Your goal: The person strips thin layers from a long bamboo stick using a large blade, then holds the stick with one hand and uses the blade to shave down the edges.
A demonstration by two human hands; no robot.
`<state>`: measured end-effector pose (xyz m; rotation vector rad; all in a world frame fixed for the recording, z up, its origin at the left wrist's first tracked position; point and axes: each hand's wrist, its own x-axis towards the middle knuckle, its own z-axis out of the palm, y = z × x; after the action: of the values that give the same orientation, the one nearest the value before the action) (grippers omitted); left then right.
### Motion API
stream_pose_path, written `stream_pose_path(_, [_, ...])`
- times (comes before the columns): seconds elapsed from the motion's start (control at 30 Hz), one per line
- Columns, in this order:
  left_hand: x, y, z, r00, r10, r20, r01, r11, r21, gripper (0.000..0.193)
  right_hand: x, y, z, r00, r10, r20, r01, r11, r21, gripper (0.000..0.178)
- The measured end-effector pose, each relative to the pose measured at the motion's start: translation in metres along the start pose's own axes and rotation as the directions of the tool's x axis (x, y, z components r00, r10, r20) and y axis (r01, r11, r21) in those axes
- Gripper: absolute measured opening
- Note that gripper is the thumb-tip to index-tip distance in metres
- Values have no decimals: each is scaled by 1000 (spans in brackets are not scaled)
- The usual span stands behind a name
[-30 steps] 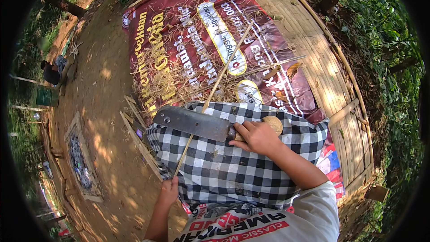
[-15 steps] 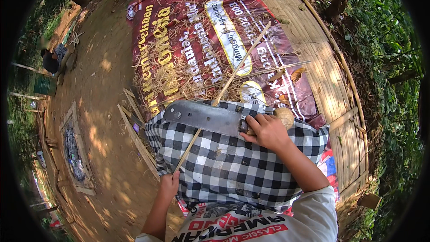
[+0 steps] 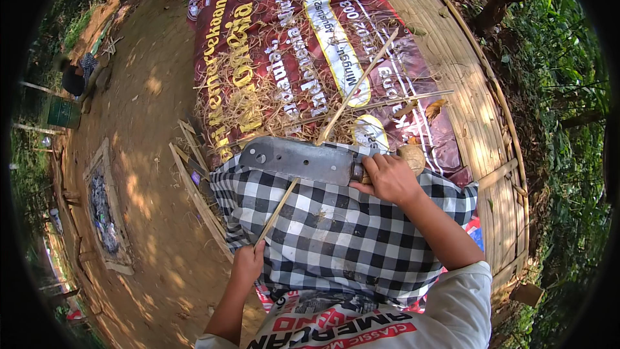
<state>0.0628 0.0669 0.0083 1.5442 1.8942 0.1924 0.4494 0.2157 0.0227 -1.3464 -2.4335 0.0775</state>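
Note:
My right hand [image 3: 391,178] is closed around the rounded wooden handle [image 3: 411,159] of a broad cleaver [image 3: 297,161]. The dark blade lies flat-side up and points left across my lap, over a black-and-white checked cloth [image 3: 336,229]. A long thin bamboo strip [image 3: 357,90] passes under the blade. Its near end [image 3: 278,212] is pinched in my left hand [image 3: 247,262], at the cloth's left edge. The far end reaches out over a dark red printed banner [image 3: 210,45]. The blade hides the part of the strip where they cross.
Curly shavings [image 3: 258,77] litter the banner, and another thin strip [image 3: 420,96] lies across it. The banner covers a bamboo-slat platform [image 3: 471,103]. To the left are wooden slats [image 3: 197,197], a framed ash pit [image 3: 103,213] and a person [image 3: 77,81] far off.
The whole view has shifted slightly. My hands, the cleaver and the strip keep nearly the same arrangement.

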Motion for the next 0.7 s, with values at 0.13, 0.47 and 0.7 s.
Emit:
stream_pose_path(0.13, [3, 16, -6, 998, -59, 28, 57, 996, 75, 53, -2, -8, -4, 998, 40, 42, -40, 999, -13, 53])
stream_pose_path(0.47, [6, 17, -5, 998, -52, 25, 50, 995, 86, 57, 18, -5, -5, 986, 138, 92, -130, 988, -86, 53])
stream_pose_path(0.7, [11, 11, 1, 1000, -5, 24, 3, 998, 65, 60, 23, -53, -9, 990, 91, 111, -93, 995, 19, 53])
